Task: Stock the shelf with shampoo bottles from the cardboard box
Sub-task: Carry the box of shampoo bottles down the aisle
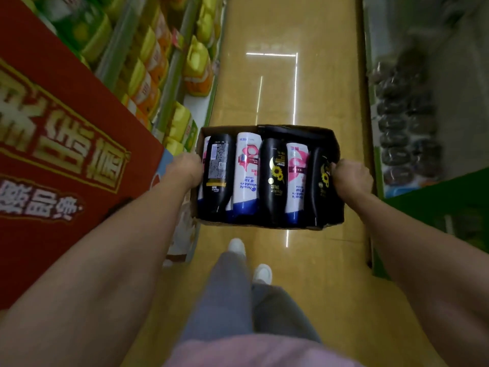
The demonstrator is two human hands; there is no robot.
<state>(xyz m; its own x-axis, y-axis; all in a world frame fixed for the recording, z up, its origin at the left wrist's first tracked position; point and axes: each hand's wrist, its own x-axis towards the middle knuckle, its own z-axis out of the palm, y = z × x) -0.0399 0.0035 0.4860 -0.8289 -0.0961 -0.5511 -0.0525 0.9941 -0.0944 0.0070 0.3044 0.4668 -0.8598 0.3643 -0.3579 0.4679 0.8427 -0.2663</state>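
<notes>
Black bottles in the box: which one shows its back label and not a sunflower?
The leftmost black bottle, next to the left hand. It shows small print; the other two show sunflowers.

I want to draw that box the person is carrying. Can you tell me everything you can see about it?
The cardboard box is brown, shallow and open on top, with worn, bent edges. It is held level above the shiny aisle floor. The left hand grips its left side and the right hand grips its right side. Inside, shampoo bottles lie side by side, black bottles alternating with white bottles that have pink and blue on them.
</notes>
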